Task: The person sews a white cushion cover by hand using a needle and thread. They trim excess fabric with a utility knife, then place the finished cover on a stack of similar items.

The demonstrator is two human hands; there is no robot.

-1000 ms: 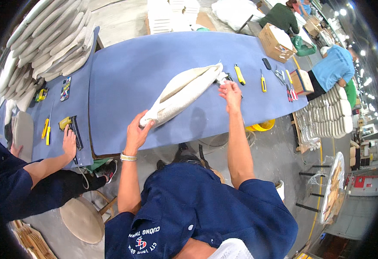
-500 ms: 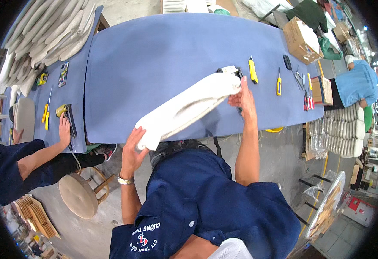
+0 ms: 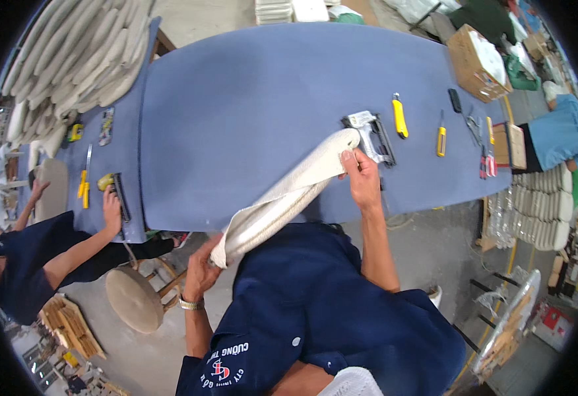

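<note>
One cream cushion (image 3: 297, 178) — long, fabric-covered

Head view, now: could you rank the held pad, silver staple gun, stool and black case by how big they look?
Largest to smallest, as they look:
1. Pad
2. Stool
3. Silver staple gun
4. Black case

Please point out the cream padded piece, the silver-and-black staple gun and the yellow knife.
Cream padded piece (image 3: 282, 201): head view, middle of its length.
Silver-and-black staple gun (image 3: 366, 137): head view, on its silver body.
Yellow knife (image 3: 400, 117): head view, middle of its handle.
</note>
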